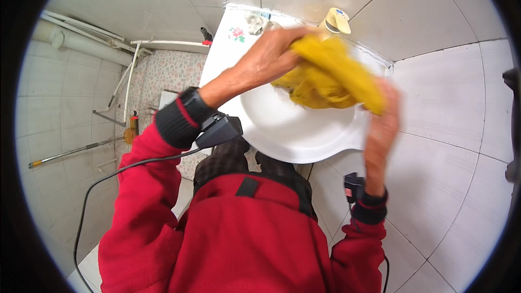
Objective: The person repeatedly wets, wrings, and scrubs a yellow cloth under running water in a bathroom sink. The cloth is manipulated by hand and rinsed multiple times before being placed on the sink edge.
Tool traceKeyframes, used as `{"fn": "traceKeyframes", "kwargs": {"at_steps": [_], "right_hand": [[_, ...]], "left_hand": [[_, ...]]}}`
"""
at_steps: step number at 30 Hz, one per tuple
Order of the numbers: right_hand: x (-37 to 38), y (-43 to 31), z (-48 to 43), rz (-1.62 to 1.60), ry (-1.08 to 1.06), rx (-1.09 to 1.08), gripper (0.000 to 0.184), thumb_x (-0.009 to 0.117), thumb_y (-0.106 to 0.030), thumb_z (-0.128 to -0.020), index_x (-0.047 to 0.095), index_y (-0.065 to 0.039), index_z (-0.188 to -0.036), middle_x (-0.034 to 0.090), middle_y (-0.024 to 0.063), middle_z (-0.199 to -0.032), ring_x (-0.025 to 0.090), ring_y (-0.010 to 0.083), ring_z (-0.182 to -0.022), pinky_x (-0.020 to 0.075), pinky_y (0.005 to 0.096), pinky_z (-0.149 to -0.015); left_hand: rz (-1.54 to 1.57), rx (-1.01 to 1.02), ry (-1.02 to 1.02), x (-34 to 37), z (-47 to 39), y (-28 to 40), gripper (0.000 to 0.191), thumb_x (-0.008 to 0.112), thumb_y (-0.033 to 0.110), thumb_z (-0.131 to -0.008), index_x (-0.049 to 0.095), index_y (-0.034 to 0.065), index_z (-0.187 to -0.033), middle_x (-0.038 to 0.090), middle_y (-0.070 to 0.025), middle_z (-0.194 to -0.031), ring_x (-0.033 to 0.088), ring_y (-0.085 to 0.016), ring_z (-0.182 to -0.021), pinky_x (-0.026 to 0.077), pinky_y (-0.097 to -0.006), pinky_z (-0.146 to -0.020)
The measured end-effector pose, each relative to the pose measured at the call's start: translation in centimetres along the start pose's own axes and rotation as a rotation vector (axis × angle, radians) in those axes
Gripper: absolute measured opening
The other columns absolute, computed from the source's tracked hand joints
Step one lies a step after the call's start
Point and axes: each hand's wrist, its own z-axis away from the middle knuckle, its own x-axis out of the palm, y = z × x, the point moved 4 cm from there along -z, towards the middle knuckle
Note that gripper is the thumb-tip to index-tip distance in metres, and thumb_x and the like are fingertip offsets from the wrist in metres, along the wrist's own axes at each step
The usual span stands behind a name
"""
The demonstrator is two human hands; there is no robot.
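Observation:
A crumpled yellow cloth (325, 77) is held up over a white washbasin (281, 130), stretched between both hands. My left hand (281, 51) grips its upper left end, close to the cream faucet (338, 20). At the cloth's lower right end, my right hand (386, 106) is closed on the edge, blurred by motion. The fingers of both hands are partly hidden by the cloth. Folds of it hang down into the bowl.
A greyish rag (256, 23) lies on the white counter (222, 49) beside a printed rose. Tiled walls (439, 101) close in behind and at the right. White pipes (130, 77) and a long-handled mop (81, 150) are at the left. A black cable (83, 211) hangs from the left wrist device.

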Motion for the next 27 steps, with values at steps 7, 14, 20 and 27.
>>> {"fn": "traceKeyframes", "kwargs": {"at_steps": [7, 14, 20, 27], "right_hand": [[7.2, 10.0, 3.6, -0.241, -0.194, 0.744, 0.031, 0.053, -0.002, -0.095, 0.065, -0.002, -0.123, 0.065, 0.0039, -0.111, 0.064, 0.0121, -0.089, 0.0587, 0.0253, -0.069], [-3.6, -2.6, -4.3, -0.428, 0.076, 0.085, 0.033, 0.046, -0.004, -0.099, 0.056, 0.006, -0.128, 0.062, 0.0131, -0.119, 0.065, 0.0236, -0.103, 0.0564, 0.0402, -0.09], [-2.8, -3.2, -1.7, -0.272, 0.228, -0.14, 0.032, 0.047, 0.002, -0.09, 0.06, 0.004, -0.119, 0.061, 0.0194, -0.123, 0.057, 0.0312, -0.119, 0.0442, 0.0415, -0.104], [11.7, 8.9, 11.1, -0.636, -0.365, 1.14, 0.035, 0.052, -0.006, -0.097, 0.057, 0.002, -0.131, 0.066, 0.0092, -0.116, 0.066, 0.0172, -0.099, 0.061, 0.0311, -0.074]], "left_hand": [[-0.105, -0.297, -0.142, 5.3, 4.4, -8.7, 0.035, 0.051, -0.002, -0.083, 0.067, -0.0013, -0.115, 0.071, -0.018, -0.102, 0.068, -0.025, -0.096, 0.053, -0.0343, -0.088], [0.303, 0.084, 0.01, -1.7, -2.5, 5.7, 0.038, 0.05, -0.005, -0.086, 0.063, -0.0036, -0.122, 0.07, -0.0135, -0.112, 0.068, -0.021, -0.102, 0.054, -0.0305, -0.091], [0.15, 0.306, 0.18, -1.3, -0.4, 5.2, 0.04, 0.05, -0.005, -0.086, 0.062, 0.0018, -0.124, 0.069, -0.0115, -0.113, 0.065, -0.022, -0.105, 0.051, -0.0319, -0.094], [-0.049, -0.385, -0.148, 7.3, 11.4, -9.4, 0.05, 0.047, -0.016, -0.072, 0.064, 0.0004, -0.115, 0.065, -0.0204, -0.111, 0.063, -0.038, -0.107, 0.05, -0.0394, -0.095]]}}
